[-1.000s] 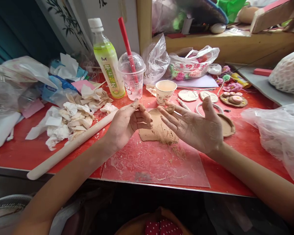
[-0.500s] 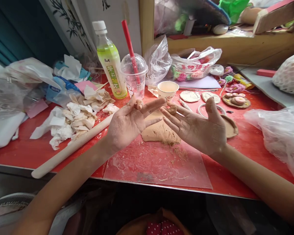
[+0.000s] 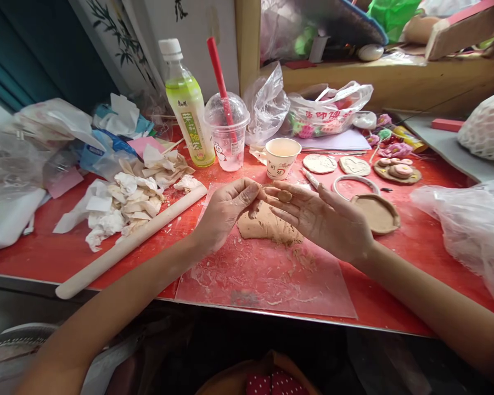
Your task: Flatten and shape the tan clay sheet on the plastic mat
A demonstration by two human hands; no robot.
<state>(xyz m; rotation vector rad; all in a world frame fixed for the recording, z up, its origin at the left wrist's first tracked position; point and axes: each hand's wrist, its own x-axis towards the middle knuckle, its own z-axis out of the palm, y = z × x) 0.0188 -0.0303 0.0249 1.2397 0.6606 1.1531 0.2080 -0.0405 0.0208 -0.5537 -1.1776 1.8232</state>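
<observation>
My right hand (image 3: 327,219) is turned palm up, its fingers stretched out flat. On those fingers it holds a small clay ball (image 3: 285,196). My left hand (image 3: 229,208) has its thumb and fingers closed in a pinch at the right hand's fingertips. Whatever is in that pinch, if anything, is too small to make out. Both hands are dusted with dried clay. Beneath them lies a slab of tan clay (image 3: 267,224) with a rough, crumbly front edge. It rests on a clear plastic sheet (image 3: 263,285) smeared with clay.
A rolling pin (image 3: 132,241) and crumpled tissues (image 3: 125,203) lie at left. Behind stand a drink bottle (image 3: 191,118), a plastic cup with straw (image 3: 227,131) and a paper cup (image 3: 280,159). On the right are a clay dish (image 3: 376,214), clay discs (image 3: 319,163) and a plastic bag (image 3: 473,225).
My left hand has turned over from an open palm and closed into a pinch at the right fingertips. The right hand has tilted slightly, its thumb lowered, with the ball still on its fingers.
</observation>
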